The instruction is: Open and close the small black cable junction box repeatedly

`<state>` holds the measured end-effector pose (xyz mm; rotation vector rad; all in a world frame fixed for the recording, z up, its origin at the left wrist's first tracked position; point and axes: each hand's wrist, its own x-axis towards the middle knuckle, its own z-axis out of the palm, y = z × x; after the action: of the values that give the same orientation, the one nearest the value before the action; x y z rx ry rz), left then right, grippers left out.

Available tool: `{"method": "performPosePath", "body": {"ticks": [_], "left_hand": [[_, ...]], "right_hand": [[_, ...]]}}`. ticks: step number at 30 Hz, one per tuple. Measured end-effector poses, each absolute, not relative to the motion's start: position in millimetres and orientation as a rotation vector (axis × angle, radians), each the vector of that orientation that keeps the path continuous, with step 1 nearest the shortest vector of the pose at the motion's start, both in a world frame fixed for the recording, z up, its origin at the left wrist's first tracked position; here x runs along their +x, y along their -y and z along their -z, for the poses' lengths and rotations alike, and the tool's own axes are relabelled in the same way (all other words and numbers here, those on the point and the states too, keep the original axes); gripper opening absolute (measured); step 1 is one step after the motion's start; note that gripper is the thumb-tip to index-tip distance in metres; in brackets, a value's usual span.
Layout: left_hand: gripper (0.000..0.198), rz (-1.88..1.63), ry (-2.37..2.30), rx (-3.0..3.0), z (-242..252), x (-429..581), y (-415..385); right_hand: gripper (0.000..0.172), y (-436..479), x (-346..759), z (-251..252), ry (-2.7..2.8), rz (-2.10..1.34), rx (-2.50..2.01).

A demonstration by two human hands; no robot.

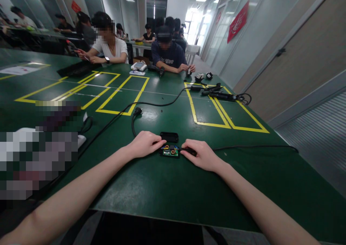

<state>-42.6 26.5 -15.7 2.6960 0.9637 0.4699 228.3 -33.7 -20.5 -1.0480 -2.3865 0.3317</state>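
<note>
A small opened power adapter (169,151), its green circuit board with copper coils showing, lies on the green table (162,187) between my hands. My left hand (144,144) rests at its left end, fingers curled against it. My right hand (201,154) is closed on the black cable end at its right side. The adapter's black lid (169,136) lies flat just behind. One black cable (256,147) runs off to the right. Another cable with a plug (137,111) lies behind my left hand.
Yellow tape rectangles (119,93) mark the tabletop. Black tools and adapters (220,93) lie at the far right. Two seated people (109,44) work at the table's far side, with others behind. A white object (81,140) sits at the left.
</note>
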Motion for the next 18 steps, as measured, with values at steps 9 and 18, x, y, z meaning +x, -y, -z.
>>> {"method": "performPosePath", "body": {"ticks": [9,18], "left_hand": [[0.051,-0.551,-0.951,2.713,14.5,-43.3,-25.6],[0.046,-0.461,-0.96,2.742,14.3,-40.7,-23.4]], "right_hand": [[0.018,35.1,227.3,21.7,2.393,-0.384,-1.046],[0.038,33.8,224.1,21.5,2.394,-0.37,-1.099]]}}
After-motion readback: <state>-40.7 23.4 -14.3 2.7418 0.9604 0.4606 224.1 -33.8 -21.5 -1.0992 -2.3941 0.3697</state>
